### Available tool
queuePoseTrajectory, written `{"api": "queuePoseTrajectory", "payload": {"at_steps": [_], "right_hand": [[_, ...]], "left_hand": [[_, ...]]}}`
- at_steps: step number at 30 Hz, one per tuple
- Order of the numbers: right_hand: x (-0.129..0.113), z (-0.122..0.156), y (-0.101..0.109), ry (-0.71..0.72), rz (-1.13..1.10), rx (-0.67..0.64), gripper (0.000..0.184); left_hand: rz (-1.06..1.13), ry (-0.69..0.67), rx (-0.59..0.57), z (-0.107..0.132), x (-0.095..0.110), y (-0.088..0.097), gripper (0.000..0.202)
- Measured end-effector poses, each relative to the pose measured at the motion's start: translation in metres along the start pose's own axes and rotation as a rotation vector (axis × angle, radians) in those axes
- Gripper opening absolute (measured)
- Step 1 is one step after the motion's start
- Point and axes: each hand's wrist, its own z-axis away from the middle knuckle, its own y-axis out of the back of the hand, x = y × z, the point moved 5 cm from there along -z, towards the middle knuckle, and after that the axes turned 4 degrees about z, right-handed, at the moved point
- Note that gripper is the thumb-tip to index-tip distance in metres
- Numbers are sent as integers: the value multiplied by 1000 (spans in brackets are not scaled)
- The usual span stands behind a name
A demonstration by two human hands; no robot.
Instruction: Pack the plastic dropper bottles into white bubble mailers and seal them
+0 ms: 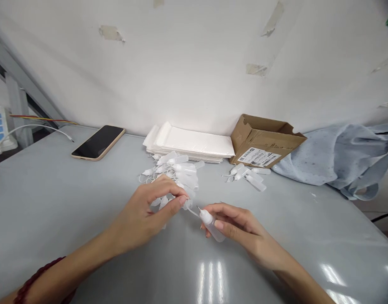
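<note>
Needle-tip bottle (214,227) just below the middle of the desk (86,202), held aslant off the surface, needle toward 10 o'clock. Clamped around its body: the grip of the right hand (241,230), thumb on top, fingers beneath. At 9 o'clock of the needle and very near it, a small clear cap (188,205) — pinched in the grip of the left hand (143,217), thumb and forefinger together on it. Dark red bracelet (36,276) on the left wrist. At 12 o'clock of the hands, just behind the left fingers, a heap of like bottles (183,172); at 1 o'clock, a smaller cluster (249,174) lying apart. Farther back, against the wall, a stack of white envelopes (194,142), with a cardboard box (265,141) just beside its right end. Phone (98,142) face up at 10 o'clock — well apart. Crumpled blue cloth (336,154) at 2 o'clock.
</note>
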Motion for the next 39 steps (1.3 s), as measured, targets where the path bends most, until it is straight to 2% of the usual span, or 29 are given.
{"api": "queuePoseTrajectory", "payload": {"at_steps": [7,27,39], "right_hand": [[4,0,-3,15,-4,8,25],[2,1,-5,25,-42,-8,24],[5,2,-5,17,-57,-2,25]], "left_hand": [[75,34,-105,2,2,-6,20],[160,115,-200,1,-3,-10,22],[167,113,-202,1,-7,-11,20]]}}
